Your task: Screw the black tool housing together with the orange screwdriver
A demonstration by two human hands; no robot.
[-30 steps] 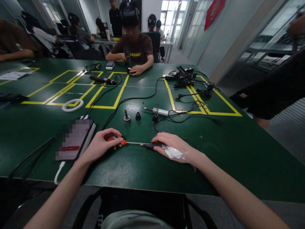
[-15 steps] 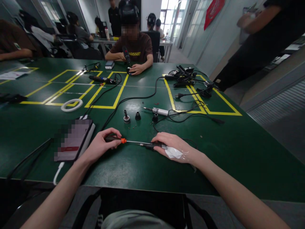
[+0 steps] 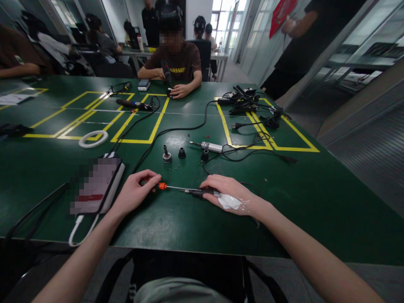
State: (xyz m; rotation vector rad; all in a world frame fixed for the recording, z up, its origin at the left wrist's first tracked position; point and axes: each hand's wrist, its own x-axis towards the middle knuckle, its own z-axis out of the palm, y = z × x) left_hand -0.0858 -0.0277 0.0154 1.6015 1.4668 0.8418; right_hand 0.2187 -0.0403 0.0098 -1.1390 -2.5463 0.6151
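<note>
My left hand [image 3: 140,191] pinches the handle of a screwdriver [image 3: 183,188], which has an orange collar and a long thin steel shaft. The shaft points right, its end meeting a black tool handle [image 3: 198,193] with a short metal tip. Around that handle is my right hand [image 3: 225,193], closed, with a white dressing taped near the wrist. Its fingers hide part of the handle and the screwdriver's end. Beyond my hands stand a metal nozzle with a round base [image 3: 167,156] and a black collar [image 3: 182,153]. Several tiny screws [image 3: 176,168] lie in front of them.
A silver pen-shaped tool [image 3: 211,147] with a cable lies beyond my right hand. At left are a phone [image 3: 97,185] with a white cable and a roll of tape [image 3: 93,139]. Black cabled tools [image 3: 243,101] are piled at back right. A person [image 3: 176,63] works opposite.
My left fingers have shifted on the screwdriver handle, the thumb now higher. My right hand stays put. The standing person at right has moved left and away.
</note>
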